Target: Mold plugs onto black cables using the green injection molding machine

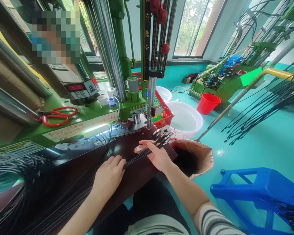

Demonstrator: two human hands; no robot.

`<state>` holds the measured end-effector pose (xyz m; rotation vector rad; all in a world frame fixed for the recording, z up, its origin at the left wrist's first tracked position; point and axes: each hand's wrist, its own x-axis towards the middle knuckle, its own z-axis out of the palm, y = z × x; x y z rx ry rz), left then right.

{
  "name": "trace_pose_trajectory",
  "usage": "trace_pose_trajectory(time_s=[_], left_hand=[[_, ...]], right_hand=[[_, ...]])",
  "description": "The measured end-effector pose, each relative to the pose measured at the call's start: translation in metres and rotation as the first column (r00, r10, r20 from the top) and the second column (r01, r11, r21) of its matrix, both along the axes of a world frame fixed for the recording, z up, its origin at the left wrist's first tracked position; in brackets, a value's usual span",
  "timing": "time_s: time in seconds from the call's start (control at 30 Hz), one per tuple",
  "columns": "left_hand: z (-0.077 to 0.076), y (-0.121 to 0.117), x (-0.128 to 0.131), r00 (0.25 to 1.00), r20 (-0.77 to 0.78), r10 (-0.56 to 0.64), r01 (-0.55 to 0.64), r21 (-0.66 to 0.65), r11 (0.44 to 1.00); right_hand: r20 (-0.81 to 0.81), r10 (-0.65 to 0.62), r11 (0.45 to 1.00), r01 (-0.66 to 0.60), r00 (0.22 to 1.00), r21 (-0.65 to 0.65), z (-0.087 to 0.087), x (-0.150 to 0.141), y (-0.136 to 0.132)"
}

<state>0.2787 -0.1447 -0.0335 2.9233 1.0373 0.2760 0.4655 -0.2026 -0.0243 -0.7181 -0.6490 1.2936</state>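
Observation:
A bundle of black cables [137, 159] with metal connector ends runs between my two hands, above the dark brown worktop [134, 176]. My left hand [110, 173] is closed round the bundle, knuckles up. Nearer the connectors, my right hand [156, 153] holds the same bundle between thumb and fingers. The metal connector ends [165, 137] stick out past the right hand, toward the machine's upright rail. More black cables [61, 205] trail along the worktop to the left, under and beyond my left forearm.
A green press machine [88, 120] stands just ahead, red-handled scissors [58, 116] on its ledge. An open sack-like container [205, 156] is beside the worktop's right end. White tubs [186, 119], a red bucket [208, 103] and a blue stool [267, 186] stand right. Cables hang from a yellow pipe [281, 73].

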Motion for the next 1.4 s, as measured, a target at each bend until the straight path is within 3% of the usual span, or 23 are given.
trace_pose_trajectory(time_s=[0.07,0.1,0.13,0.17,0.2,0.23,0.27,0.3,0.37,0.4,0.47,0.53,0.57,0.67,0.77,0.87,1.0,1.03,1.1,1.17,1.2,1.27,1.4], left_hand=[[0.004,-0.018,-0.004,0.994,0.107,-0.027,0.048,-0.200,0.979],[0.006,-0.029,-0.006,0.989,0.147,-0.034,0.088,-0.376,0.923],[0.008,-0.040,-0.007,0.982,0.188,-0.030,0.135,-0.579,0.804],[0.010,-0.051,-0.008,0.972,0.233,-0.005,0.187,-0.767,0.614],[0.012,-0.061,-0.007,0.958,0.282,0.049,0.243,-0.891,0.383],[0.012,-0.070,-0.004,0.935,0.325,0.143,0.300,-0.939,0.171],[0.012,-0.077,-0.001,0.893,0.350,0.284,0.359,-0.933,0.021],[0.011,-0.083,0.004,0.827,0.349,0.442,0.417,-0.906,-0.065],[0.007,-0.090,0.015,0.674,0.279,0.684,0.490,-0.862,-0.132],[0.004,-0.093,0.020,0.617,0.240,0.749,0.509,-0.848,-0.147],[-0.001,-0.096,0.028,0.587,0.214,0.781,0.522,-0.837,-0.163],[-0.005,-0.096,0.033,0.603,0.244,0.760,0.498,-0.859,-0.119],[-0.006,-0.095,0.034,0.611,0.261,0.748,0.482,-0.872,-0.090],[-0.008,-0.089,0.038,0.614,0.284,0.736,0.462,-0.886,-0.044],[-0.007,-0.081,0.043,0.569,0.296,0.767,0.502,-0.864,-0.040],[-0.006,-0.076,0.048,0.515,0.304,0.801,0.535,-0.845,-0.023],[-0.007,-0.069,0.053,0.461,0.276,0.843,0.550,-0.835,-0.027],[-0.007,-0.066,0.053,0.440,0.266,0.858,0.552,-0.833,-0.025],[-0.008,-0.058,0.051,0.371,0.267,0.889,0.547,-0.837,0.022],[-0.008,-0.050,0.046,0.291,0.301,0.908,0.520,-0.847,0.114],[-0.008,-0.045,0.043,0.262,0.323,0.909,0.498,-0.853,0.159],[-0.008,-0.039,0.037,0.231,0.356,0.906,0.456,-0.862,0.222],[-0.007,-0.034,0.031,0.215,0.375,0.902,0.450,-0.857,0.249]], right_hand=[[0.055,0.148,0.988,-0.150,0.987,0.026,0.007,0.005,-0.003],[0.098,0.253,0.965,-0.258,0.962,0.041,0.012,0.006,-0.006],[0.154,0.367,0.924,-0.379,0.917,0.051,0.015,0.005,-0.009],[0.221,0.487,0.861,-0.507,0.845,0.043,0.018,0.002,-0.012],[0.283,0.596,0.782,-0.623,0.752,0.007,0.020,-0.002,-0.016],[0.320,0.684,0.703,-0.709,0.656,-0.050,0.020,-0.007,-0.019],[0.330,0.740,0.648,-0.754,0.586,-0.112,0.018,-0.013,-0.022],[0.319,0.761,0.630,-0.761,0.564,-0.157,0.015,-0.019,-0.023],[0.244,0.702,0.710,-0.686,0.669,-0.160,0.007,-0.024,-0.021],[0.193,0.619,0.786,-0.605,0.762,-0.128,0.005,-0.024,-0.017],[0.109,0.419,0.908,-0.415,0.901,-0.060,0.006,-0.015,-0.004],[0.144,0.321,0.947,-0.320,0.936,-0.026,0.016,0.000,0.011],[0.230,0.345,0.937,-0.348,0.910,-0.027,0.023,0.008,0.018],[0.570,0.507,0.827,-0.551,0.647,-0.111,0.041,0.021,0.028],[0.767,0.532,0.724,-0.663,0.358,-0.193,0.049,0.017,0.025],[0.826,0.533,0.658,-0.705,0.186,-0.266,0.050,0.008,0.019],[0.863,0.503,0.626,-0.709,0.049,-0.325,0.047,0.003,0.023],[0.879,0.474,0.646,-0.695,0.039,-0.317,0.045,0.004,0.029],[0.936,0.351,0.776,-0.556,-0.012,-0.298,0.037,0.008,0.047],[0.964,0.199,0.926,-0.288,-0.174,-0.243,0.025,0.013,0.069],[0.948,0.160,0.963,-0.169,-0.274,-0.211,0.018,0.015,0.080],[0.911,0.143,0.983,-0.055,-0.387,-0.177,0.006,0.018,0.099],[0.899,0.171,0.975,-0.064,-0.404,-0.214,0.000,0.019,0.118]])
